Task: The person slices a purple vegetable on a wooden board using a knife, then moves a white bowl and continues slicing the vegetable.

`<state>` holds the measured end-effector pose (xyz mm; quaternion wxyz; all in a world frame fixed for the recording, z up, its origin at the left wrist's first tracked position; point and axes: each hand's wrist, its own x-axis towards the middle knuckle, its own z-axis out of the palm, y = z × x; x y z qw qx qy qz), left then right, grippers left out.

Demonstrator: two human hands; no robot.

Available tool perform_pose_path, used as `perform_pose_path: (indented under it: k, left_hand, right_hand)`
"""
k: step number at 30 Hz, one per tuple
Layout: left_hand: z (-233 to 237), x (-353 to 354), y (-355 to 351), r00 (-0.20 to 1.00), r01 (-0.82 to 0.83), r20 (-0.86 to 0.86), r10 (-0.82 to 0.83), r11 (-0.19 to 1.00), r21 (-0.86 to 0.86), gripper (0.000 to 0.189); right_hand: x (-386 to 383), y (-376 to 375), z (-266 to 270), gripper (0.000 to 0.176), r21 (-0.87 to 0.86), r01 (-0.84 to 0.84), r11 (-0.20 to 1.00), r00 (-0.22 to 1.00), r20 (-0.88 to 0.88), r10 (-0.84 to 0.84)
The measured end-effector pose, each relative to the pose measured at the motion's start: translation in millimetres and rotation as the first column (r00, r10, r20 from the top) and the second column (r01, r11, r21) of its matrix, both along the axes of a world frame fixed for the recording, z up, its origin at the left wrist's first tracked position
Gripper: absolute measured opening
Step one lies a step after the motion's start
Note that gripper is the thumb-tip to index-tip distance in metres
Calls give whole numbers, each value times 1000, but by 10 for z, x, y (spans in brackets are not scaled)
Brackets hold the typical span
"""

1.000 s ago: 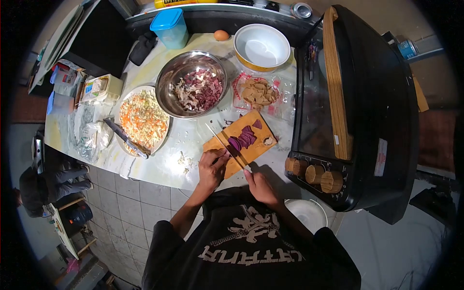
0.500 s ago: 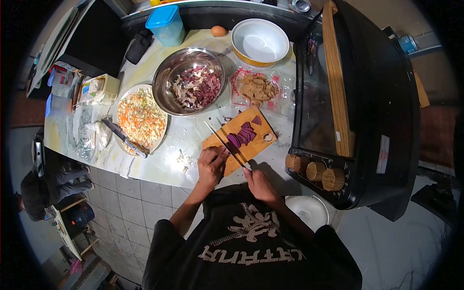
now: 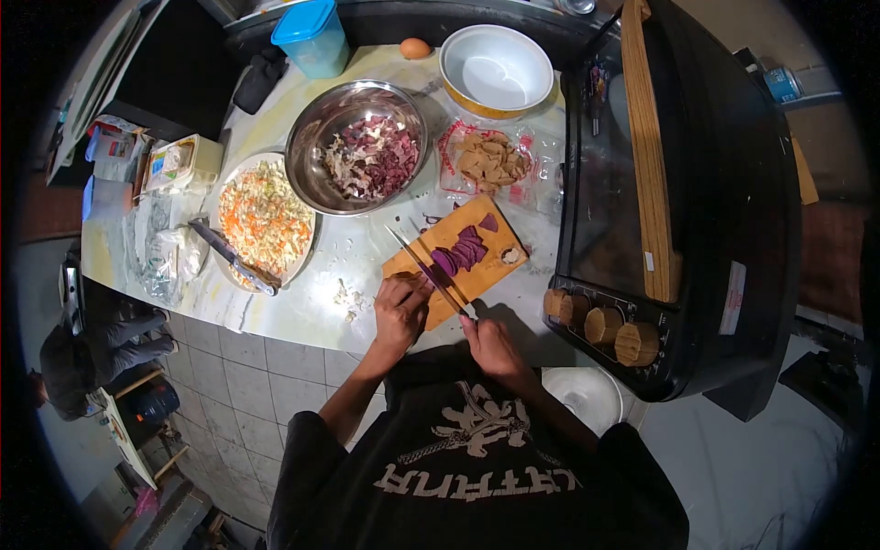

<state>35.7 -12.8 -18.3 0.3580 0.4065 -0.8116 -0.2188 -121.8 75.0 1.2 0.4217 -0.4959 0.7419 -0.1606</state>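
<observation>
A small wooden cutting board point(image 3: 486, 240) lies on the pale counter with purple vegetable slices point(image 3: 461, 254) on it. My left hand point(image 3: 401, 310) rests on the board's near left corner, fingers curled over a piece of the purple vegetable. My right hand point(image 3: 490, 344) grips the handle of a long knife point(image 3: 426, 267), whose blade lies across the board beside my left fingers.
A steel bowl point(image 3: 316, 128) of chopped purple and white bits, a plate point(image 3: 301, 256) of shredded vegetables with a second knife point(image 3: 231, 256), a bag of brown chips point(image 3: 489, 164), a white bowl point(image 3: 495, 69), an egg point(image 3: 414, 48), a blue-lidded container point(image 3: 313, 37). A black oven point(image 3: 678, 202) stands right.
The view has shifted slightly. The knife blade has crept along the board toward my left fingers, and both hands stay at the board's near end.
</observation>
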Motion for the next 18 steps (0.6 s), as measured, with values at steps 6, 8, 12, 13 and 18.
perform_pose_path:
  k: [6, 8, 12, 13, 18]
  left_hand:
    - [-40, 6, -6, 1000, 3, -24, -4, 1000, -28, 31]
    - [-35, 8, 0, 1000, 2, -17, -3, 1000, -24, 31]
    - [-39, 4, -7, 1000, 0, -13, 0, 1000, -31, 28]
    - [-39, 2, -5, 1000, 0, -14, 0, 999, -33, 28]
    - [41, -7, -4, 1000, -3, 21, 3, 1000, -21, 28]
  right_hand:
    - [-9, -12, -4, 48, 23, -3, 1000, 1000, 25, 2]
    - [-7, 1, -29, 47, 29, -8, 1000, 1000, 21, 7]
    - [-8, 13, -66, 46, -24, -25, 999, 999, 29, 26]
    - [-9, 5, -45, 46, -35, -22, 999, 999, 42, 24]
    - [-4, -6, 12, 47, -15, -14, 1000, 1000, 18, 15]
